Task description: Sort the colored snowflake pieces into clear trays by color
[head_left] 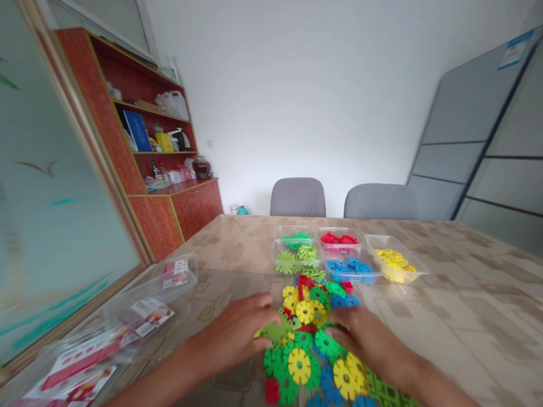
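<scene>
A heap of flat plastic snowflake-shaped pieces [311, 333] in green, yellow, blue and red lies on the table in front of me. My left hand [237, 330] rests on the heap's left side, fingers curled over a light green piece [278, 332]. My right hand [365, 333] lies on the right side, fingers bent down onto green pieces. Beyond the heap stand clear plastic tubs: two with green pieces [294, 254], one with red [339, 240], one with blue [352, 270] and one with yellow [394, 261].
The table [466, 305] has a beige patterned cover. Clear lids with red and white labels [139, 305] lie at the left. Two grey chairs [299, 196] stand at the far side. A red-brown shelf unit [144, 152] and a glass panel are at the left.
</scene>
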Motion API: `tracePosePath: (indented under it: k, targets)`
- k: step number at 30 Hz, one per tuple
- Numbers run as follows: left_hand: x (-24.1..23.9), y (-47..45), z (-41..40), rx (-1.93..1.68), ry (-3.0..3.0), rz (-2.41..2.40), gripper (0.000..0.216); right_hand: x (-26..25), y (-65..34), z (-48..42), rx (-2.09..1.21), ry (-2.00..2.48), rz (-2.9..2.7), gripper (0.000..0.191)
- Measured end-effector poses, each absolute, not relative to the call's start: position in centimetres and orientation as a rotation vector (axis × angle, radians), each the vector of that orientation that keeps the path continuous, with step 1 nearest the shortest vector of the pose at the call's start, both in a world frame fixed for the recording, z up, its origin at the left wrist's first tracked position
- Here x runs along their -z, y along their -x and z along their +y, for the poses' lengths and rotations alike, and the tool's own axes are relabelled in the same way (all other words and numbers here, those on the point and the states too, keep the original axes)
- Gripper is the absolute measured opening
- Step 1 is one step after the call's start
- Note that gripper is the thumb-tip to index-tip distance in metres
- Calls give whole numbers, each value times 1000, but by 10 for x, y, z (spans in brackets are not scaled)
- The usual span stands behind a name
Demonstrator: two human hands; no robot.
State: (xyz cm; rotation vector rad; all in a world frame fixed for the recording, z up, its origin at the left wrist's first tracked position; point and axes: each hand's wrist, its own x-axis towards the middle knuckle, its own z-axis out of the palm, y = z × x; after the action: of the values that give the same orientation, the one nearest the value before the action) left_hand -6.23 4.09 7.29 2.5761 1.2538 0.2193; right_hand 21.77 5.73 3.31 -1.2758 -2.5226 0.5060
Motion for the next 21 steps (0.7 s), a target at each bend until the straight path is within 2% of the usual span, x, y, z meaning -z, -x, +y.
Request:
tracePosePath:
  k: [5, 10, 16, 21]
  targets:
    - [-75, 57, 35, -125, -2599, 905, 34, -32, -219, 57, -511, 1311, -2515, 27]
    - [-71, 53, 36, -142, -2727, 833, 14, -31, -223, 60, -423, 1394, -2501, 29]
    - [-62, 45, 41, -165, -2816, 759, 7, -31, -231, 69, -397, 1481, -2507, 29]
    - [-59, 46, 45, -319, -2719, 837, 24, -44, -229, 67, -412, 1469, -2440, 27]
